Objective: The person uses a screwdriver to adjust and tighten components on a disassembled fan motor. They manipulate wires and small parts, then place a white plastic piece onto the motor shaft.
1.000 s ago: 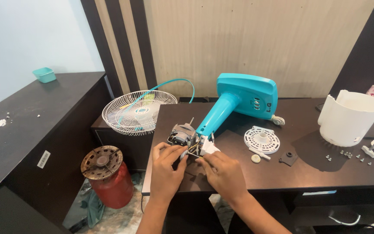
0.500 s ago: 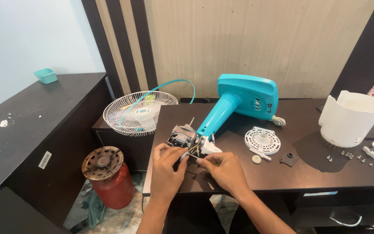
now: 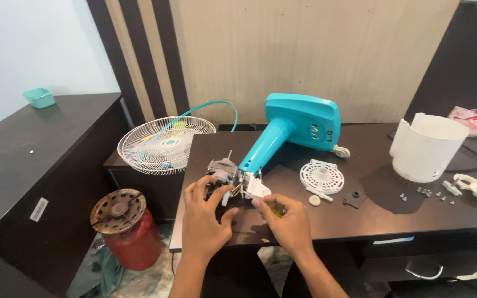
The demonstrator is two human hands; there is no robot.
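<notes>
A turquoise fan stand (image 3: 296, 124) lies tipped on the dark table (image 3: 459, 218), its neck pointing toward me. At the neck's end sits the bare metal fan motor (image 3: 222, 172) with a white plastic bracket (image 3: 256, 189). My left hand (image 3: 205, 218) rests against the motor, fingers curled on its near side. My right hand (image 3: 284, 219) grips a small screwdriver with a yellowish handle (image 3: 276, 209), its tip by the white bracket.
A white wire fan grille (image 3: 164, 144) leans left of the table. A white round vented cover (image 3: 321, 176), a white motor housing (image 3: 427, 146), several loose screws (image 3: 422, 193) and small parts lie to the right. A red gas cylinder (image 3: 128, 234) stands on the floor.
My right hand has shifted slightly right and toward me along the table edge. My left hand stays on the motor.
</notes>
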